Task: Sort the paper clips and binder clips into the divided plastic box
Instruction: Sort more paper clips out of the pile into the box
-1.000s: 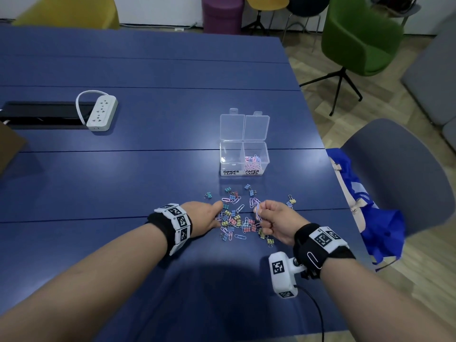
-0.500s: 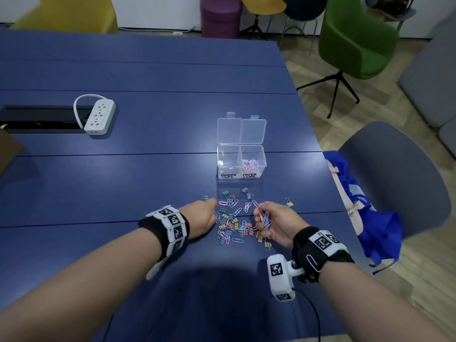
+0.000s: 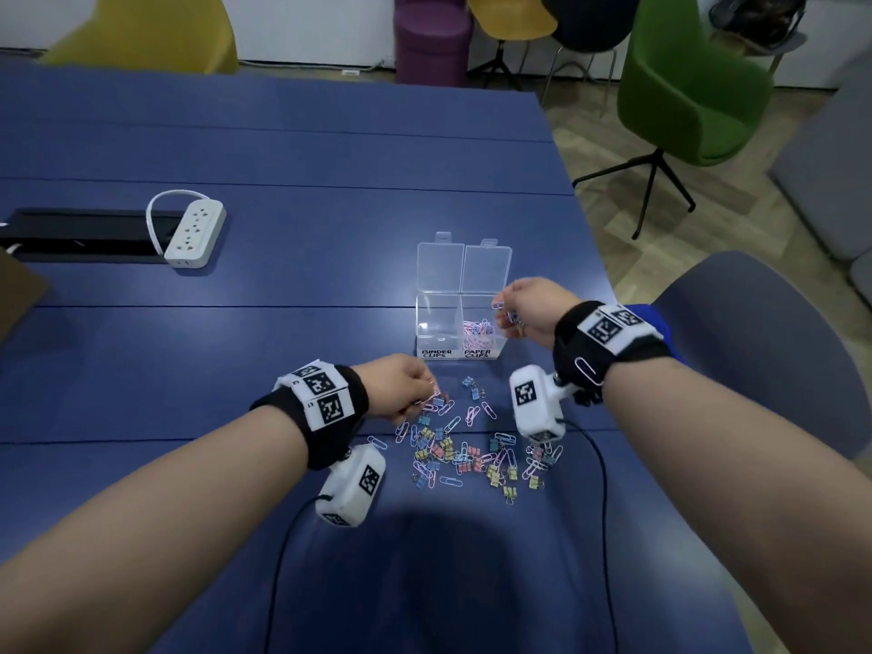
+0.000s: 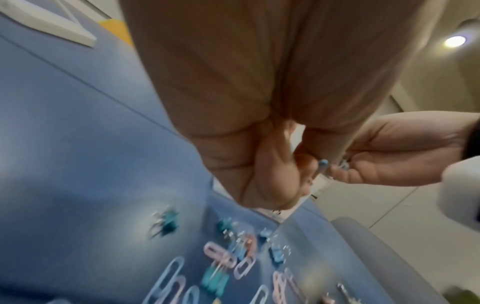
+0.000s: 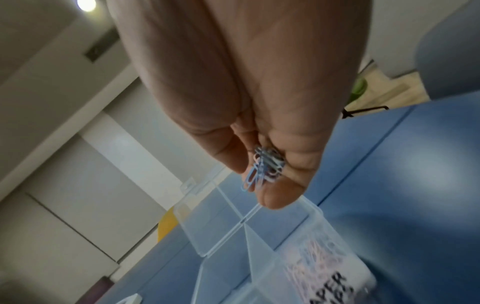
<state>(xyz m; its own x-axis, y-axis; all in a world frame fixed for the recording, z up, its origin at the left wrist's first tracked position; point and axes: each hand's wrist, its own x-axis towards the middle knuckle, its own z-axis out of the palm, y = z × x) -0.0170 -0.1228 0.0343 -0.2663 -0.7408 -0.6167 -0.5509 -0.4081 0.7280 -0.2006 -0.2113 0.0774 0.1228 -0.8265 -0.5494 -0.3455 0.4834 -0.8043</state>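
The clear divided box stands open on the blue table, its lids folded back. Its right compartment, labelled PAPER CLIPS, holds pink and blue paper clips; the left one, labelled BINDER CLIPS, looks empty. My right hand hovers over the right compartment, pinching a bunch of blue paper clips between thumb and fingers. The mixed pile of paper clips and binder clips lies in front of the box. At its far left edge my left hand has curled fingers pinching a small blue clip, kind unclear.
A white power strip and a black cable slot lie at the far left. The table's right edge runs just right of the box, with a grey chair beyond it. Wrist camera cables trail over the near table.
My right hand has lifted off the pile with its paper clips and moved forward over the box's right compartment. My left hand has stayed at the pile's left edge.
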